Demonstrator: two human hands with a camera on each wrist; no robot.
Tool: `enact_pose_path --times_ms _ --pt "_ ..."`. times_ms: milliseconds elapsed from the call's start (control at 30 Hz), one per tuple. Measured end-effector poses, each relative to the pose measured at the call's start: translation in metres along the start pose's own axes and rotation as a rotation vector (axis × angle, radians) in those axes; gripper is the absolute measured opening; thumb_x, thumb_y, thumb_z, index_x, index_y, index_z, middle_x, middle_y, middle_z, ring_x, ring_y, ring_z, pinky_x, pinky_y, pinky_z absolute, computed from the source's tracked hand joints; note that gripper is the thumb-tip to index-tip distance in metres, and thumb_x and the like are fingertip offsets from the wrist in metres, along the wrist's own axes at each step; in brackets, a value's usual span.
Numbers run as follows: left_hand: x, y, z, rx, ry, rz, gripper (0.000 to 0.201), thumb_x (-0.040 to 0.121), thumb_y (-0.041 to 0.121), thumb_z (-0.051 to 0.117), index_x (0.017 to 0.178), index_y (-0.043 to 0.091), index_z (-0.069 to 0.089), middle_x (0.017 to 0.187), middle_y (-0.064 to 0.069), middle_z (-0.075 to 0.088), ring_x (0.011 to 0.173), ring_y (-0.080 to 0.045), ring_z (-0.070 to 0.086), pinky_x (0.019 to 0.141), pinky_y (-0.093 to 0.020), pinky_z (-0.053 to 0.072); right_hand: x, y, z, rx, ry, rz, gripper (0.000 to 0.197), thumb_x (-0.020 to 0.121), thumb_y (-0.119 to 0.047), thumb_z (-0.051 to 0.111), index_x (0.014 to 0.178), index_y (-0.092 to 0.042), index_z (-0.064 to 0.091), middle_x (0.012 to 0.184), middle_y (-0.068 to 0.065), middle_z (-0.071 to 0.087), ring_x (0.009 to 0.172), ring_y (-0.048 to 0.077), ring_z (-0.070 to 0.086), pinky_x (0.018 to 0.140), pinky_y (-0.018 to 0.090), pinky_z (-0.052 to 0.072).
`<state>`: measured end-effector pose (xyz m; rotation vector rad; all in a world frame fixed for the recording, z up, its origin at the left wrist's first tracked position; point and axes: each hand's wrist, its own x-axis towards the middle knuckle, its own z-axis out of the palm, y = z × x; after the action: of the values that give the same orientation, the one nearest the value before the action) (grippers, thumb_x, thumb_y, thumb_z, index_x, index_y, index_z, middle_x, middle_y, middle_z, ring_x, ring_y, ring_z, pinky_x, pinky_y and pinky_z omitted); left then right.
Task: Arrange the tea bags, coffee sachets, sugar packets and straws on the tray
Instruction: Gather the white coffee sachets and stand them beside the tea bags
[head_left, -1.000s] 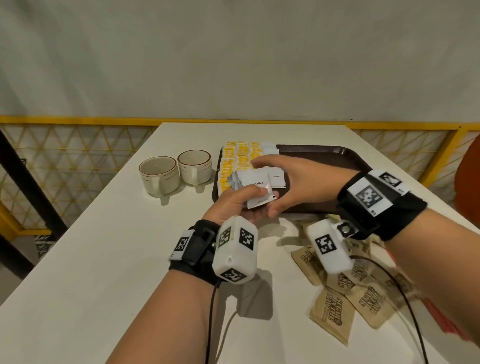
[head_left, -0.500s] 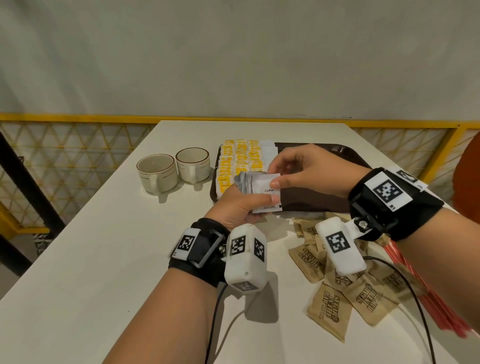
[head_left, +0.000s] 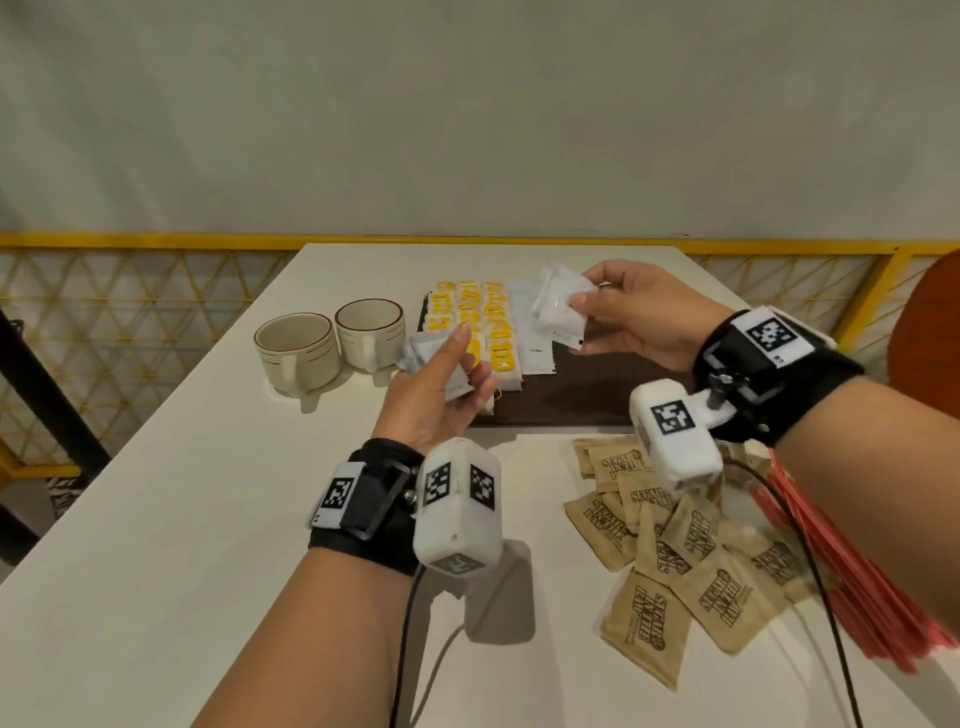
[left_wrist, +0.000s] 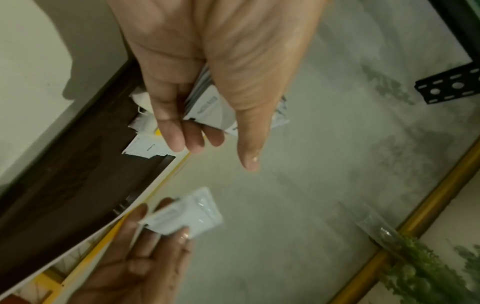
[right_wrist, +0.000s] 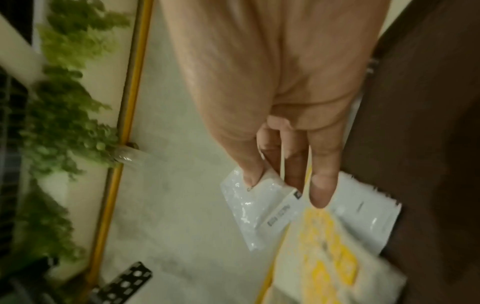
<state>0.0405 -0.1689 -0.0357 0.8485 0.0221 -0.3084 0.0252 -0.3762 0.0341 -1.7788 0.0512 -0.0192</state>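
Coffee sachets: one lying on the tray (head_left: 582, 400) beside the tea bags (head_left: 470, 325); the rest being held in both hands above it.
Left hand (head_left: 431, 395): curling round a fanned stack of sachets (left_wrist: 207, 109), thumb sticking out.
Right hand (head_left: 639, 312): pinching a single sachet (head_left: 558, 306) over the tray.
Change: hands were joined at the stack half a second ago; now pulling apart, right carrying one sachet away.
Sugar packets (head_left: 670, 540): lying heaped on the bench (head_left: 182, 519).

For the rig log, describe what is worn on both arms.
Both forearms are bare, no sleeves. Each wrist carries a black strap with a white square-code tag, and a white boxy camera pod printed with black square codes. The right wrist's strap and pod match. Thin black cables trail from both.
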Motion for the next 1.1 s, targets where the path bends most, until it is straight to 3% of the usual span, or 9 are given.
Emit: enact_pose_path --times_ms 100,200,300,400,567,667,800,967,1100 --pt "0.0 0.0 0.0 -0.06 0.03 0.014 0.016 0.086 0.021 0.068 0.075 0.012 0.06 0.062 -0.001 0.058 0.059 -0.013 0.06 0.071 -0.028 0.058 0.023 0.017 -0.007 -0.265 0.002 0.118 0.009 0.094 -0.007 0.057 0.1 -0.013 0.059 0.105 0.017 0.064 0.089 0.024 0.065 0.078 0.038 0.059" --pt "0.0 -0.001 0.0 -0.071 0.015 0.019 0.014 0.086 0.02 0.068 0.077 0.012 0.061 0.063 -0.001 0.058 0.059 -0.013 0.06 0.074 -0.029 0.058 0.042 0.032 -0.008 -0.491 -0.038 0.225 0.013 0.093 -0.011 0.06 0.104 -0.015 0.062 0.104 0.012 0.067 0.087 0.021 0.066 0.077 0.034 0.058" --pt "0.001 -0.004 0.0 -0.047 -0.004 0.005 0.011 0.085 0.018 0.069 0.08 0.012 0.062 0.065 -0.002 0.058 0.06 -0.013 0.061 0.07 -0.028 0.059 0.054 0.039 -0.007 -0.625 -0.015 0.229 0.018 0.09 -0.017 0.064 0.108 -0.015 0.064 0.089 0.007 0.067 0.069 0.013 0.061 0.056 0.02 0.054" --pt "0.002 -0.003 0.001 -0.044 -0.019 -0.008 0.011 0.085 0.018 0.068 0.078 0.011 0.062 0.063 -0.001 0.059 0.059 -0.012 0.06 0.066 -0.027 0.059 0.062 0.042 -0.003 -0.625 0.007 0.216 0.021 0.089 -0.015 0.067 0.11 -0.012 0.064 0.079 0.004 0.063 0.06 0.01 0.056 0.047 0.015 0.048" --pt "0.005 -0.001 0.0 -0.031 -0.013 -0.012 0.011 0.083 0.019 0.068 0.078 0.011 0.063 0.063 -0.002 0.061 0.059 -0.013 0.062 0.066 -0.028 0.059 0.071 0.044 0.004 -0.621 0.005 0.225 0.025 0.087 -0.012 0.069 0.11 -0.008 0.062 0.075 0.003 0.062 0.063 0.012 0.057 0.059 0.021 0.05" --pt "0.004 -0.002 0.001 -0.031 -0.018 -0.007 0.01 0.083 0.019 0.069 0.079 0.011 0.063 0.065 -0.003 0.06 0.059 -0.013 0.062 0.066 -0.028 0.059 0.072 0.046 0.004 -0.496 0.025 0.252 0.03 0.085 -0.007 0.07 0.113 -0.003 0.059 0.073 0.008 0.062 0.065 0.016 0.057 0.064 0.026 0.053" --pt "0.005 0.0 0.0 -0.031 -0.012 -0.009 0.012 0.083 0.019 0.069 0.076 0.011 0.064 0.063 -0.002 0.06 0.058 -0.013 0.062 0.063 -0.028 0.059 0.067 0.045 0.0 -0.41 0.035 0.26 0.036 0.083 -0.003 0.072 0.114 -0.002 0.055 0.085 0.017 0.063 0.078 0.024 0.061 0.079 0.037 0.056" --pt "0.003 -0.001 0.001 -0.016 -0.019 -0.011 0.012 0.083 0.02 0.068 0.077 0.011 0.063 0.062 -0.002 0.061 0.057 -0.012 0.062 0.064 -0.027 0.059 0.055 0.046 -0.001 -0.44 -0.006 0.273 0.038 0.075 0.004 0.076 0.107 -0.003 0.055 0.098 0.021 0.067 0.081 0.027 0.07 0.07 0.036 0.061" --pt "0.001 -0.002 0.002 -0.01 -0.019 -0.007 0.01 0.084 0.019 0.068 0.082 0.011 0.063 0.065 -0.002 0.06 0.058 -0.012 0.062 0.063 -0.027 0.058 0.055 0.047 0.001 -0.445 0.015 0.226 0.037 0.075 0.01 0.074 0.107 0.0 0.058 0.103 0.023 0.065 0.08 0.028 0.07 0.056 0.026 0.059"
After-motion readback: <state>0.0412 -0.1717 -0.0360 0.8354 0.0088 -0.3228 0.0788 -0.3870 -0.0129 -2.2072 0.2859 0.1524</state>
